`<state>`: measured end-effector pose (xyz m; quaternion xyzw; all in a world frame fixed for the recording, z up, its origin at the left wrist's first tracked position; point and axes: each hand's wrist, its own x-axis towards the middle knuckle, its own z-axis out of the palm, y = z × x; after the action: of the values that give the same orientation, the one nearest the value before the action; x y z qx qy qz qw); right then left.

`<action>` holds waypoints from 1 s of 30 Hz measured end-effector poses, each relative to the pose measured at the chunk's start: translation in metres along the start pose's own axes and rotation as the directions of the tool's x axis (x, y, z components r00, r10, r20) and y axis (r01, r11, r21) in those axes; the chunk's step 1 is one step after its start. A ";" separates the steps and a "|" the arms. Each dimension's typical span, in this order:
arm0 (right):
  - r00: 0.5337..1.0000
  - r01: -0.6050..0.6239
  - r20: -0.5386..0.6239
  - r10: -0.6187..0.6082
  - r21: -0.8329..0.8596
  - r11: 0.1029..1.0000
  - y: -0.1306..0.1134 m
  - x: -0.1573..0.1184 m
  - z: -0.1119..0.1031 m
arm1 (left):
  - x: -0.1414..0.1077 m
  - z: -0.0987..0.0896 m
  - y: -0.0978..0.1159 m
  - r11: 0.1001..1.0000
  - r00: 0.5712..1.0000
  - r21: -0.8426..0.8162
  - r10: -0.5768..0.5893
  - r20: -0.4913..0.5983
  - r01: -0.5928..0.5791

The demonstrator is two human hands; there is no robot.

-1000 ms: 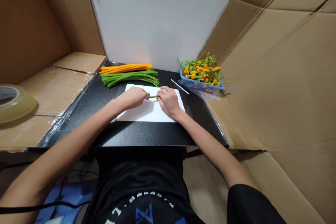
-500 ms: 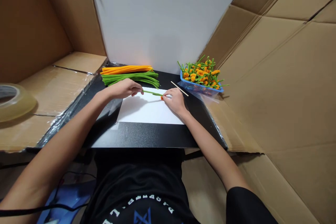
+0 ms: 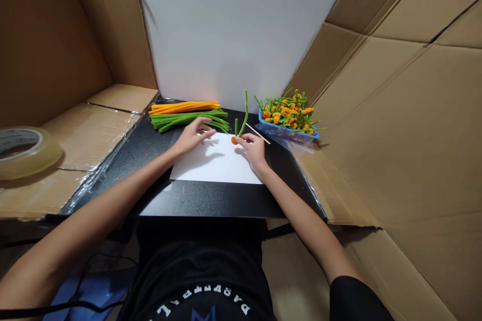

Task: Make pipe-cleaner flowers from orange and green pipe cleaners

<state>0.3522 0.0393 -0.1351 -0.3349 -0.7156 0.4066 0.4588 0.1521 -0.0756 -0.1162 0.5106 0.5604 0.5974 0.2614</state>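
Between the fingertips of my right hand (image 3: 253,150) is a pipe-cleaner flower (image 3: 234,140), with a small orange head and green stems pointing up, one long and one short. It is over the right part of a white sheet of paper (image 3: 203,165). My left hand (image 3: 195,135) hovers above the sheet's left back corner with its fingers apart and nothing in them. Just behind it lie a bundle of green pipe cleaners (image 3: 173,121) and a bundle of orange pipe cleaners (image 3: 184,106).
At the back right stands a blue basket (image 3: 288,134) full of orange and green pipe-cleaner flowers. A thin pale stick (image 3: 259,134) lies in front of it. A roll of clear tape (image 3: 48,153) rests on cardboard at the left. Cardboard walls flank the black table (image 3: 211,200).
My left hand has let go of the green stem and opened. The flower has turned in my right hand, so its stems now point up instead of left.
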 end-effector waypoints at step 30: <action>0.998 0.012 0.064 -0.026 0.216 0.976 -0.030 -0.025 0.017 | -0.030 0.050 0.001 0.981 1.000 -0.194 -0.023 0.004 0.024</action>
<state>0.3421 -0.0005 -0.1224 -0.2625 -0.6854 0.4884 0.4721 0.2078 -0.0818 -0.1325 0.4765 0.5054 0.6456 0.3173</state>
